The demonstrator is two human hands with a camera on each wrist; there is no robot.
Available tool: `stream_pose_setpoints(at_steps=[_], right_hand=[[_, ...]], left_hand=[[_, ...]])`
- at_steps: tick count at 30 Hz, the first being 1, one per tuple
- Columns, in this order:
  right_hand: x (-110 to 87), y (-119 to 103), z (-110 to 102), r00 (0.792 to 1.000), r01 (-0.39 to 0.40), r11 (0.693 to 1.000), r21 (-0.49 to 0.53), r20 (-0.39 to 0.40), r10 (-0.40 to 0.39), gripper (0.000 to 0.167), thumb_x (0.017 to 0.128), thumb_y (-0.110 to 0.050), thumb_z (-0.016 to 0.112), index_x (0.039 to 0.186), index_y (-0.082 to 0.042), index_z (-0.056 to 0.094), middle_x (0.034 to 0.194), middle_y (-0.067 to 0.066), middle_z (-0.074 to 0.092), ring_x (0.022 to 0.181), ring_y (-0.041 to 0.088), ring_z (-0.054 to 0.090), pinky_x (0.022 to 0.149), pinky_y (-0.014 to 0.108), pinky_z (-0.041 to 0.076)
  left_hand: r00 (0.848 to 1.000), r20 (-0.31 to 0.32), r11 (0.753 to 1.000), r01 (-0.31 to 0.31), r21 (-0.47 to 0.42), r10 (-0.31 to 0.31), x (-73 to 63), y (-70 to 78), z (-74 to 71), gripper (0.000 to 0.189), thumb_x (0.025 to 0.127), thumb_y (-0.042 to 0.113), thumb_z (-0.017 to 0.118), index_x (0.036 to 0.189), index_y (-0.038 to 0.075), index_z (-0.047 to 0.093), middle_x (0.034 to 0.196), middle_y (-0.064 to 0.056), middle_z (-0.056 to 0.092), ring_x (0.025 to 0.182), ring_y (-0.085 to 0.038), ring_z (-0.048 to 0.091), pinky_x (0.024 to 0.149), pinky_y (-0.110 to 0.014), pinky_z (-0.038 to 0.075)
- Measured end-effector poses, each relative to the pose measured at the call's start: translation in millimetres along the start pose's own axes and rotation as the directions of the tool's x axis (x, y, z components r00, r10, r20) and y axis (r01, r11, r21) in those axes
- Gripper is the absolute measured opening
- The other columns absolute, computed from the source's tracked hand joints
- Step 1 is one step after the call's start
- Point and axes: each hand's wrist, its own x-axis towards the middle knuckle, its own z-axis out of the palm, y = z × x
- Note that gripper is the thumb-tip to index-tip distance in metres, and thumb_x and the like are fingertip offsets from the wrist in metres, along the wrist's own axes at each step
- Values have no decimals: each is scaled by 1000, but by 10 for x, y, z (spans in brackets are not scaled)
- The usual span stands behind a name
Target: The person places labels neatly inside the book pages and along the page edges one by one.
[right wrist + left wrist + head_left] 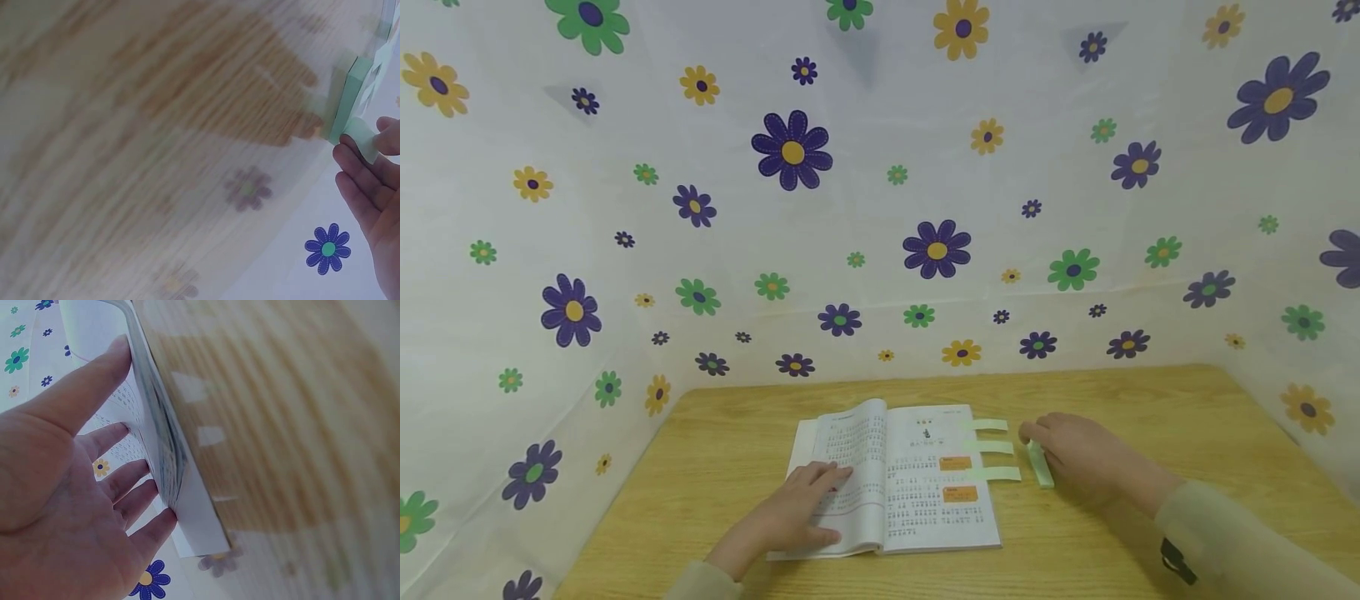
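Note:
An open book (917, 536) lies on the table with printed text on both pages. My left hand (797, 508) rests on its left page, fingers spread. In the left wrist view that hand's fingertips lie along the page edges, and the thumb (94, 387) presses near the bottom edge. Several pages bow up beside the spine. Three pale green sticky strips (997, 448) stick out from the right page's outer edge. Right of them, my right hand (1082, 454) is at a narrow green sticky note pad (350, 94), pinching its lifted top sheet (364, 139) between thumb and fingers.
A wooden table (715, 442) carries the book and the pad. White cloth walls (865, 208) with printed flowers enclose its back and sides. Two orange printed boxes (960, 494) show on the right page. A dark strap (1177, 561) hangs at the right sleeve.

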Motion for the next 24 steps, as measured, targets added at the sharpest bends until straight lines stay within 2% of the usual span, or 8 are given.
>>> stream_pose_setpoints(at_steps=[6,10,17,24], right_hand=[[18,16,-2,999,40,999,-35,-2,-40,14,103,-8,62,106,-21,64,89,-3,66,79,13,60,74,34,61],[25,37,21,996,81,995,-62,-22,-82,16,100,-6,65,95,-21,63,83,-6,60,74,9,52,68,28,56],[25,53,35,993,107,991,-86,-41,-111,9,97,-13,71,90,-16,67,87,-4,64,80,12,60,75,33,61],[29,34,13,990,127,985,-113,-41,-132,12,92,-12,76,87,-15,66,84,-5,63,77,11,59,73,30,60]], left_hand=[[1000,1,1000,-1,-4,1,-2,2,-5,85,87,26,90,159,11,47,159,-20,45,142,-41,45,118,-67,45],[1000,-1,1000,-2,0,2,-2,6,-8,85,87,26,90,158,12,47,158,-19,46,141,-41,46,117,-67,45],[1000,1,1000,4,4,-4,1,3,-4,85,87,27,90,159,12,47,158,-19,46,141,-40,46,118,-66,45],[1000,6,1000,18,-3,-18,4,-8,0,85,87,27,90,159,13,47,159,-18,45,142,-40,45,118,-67,45]])
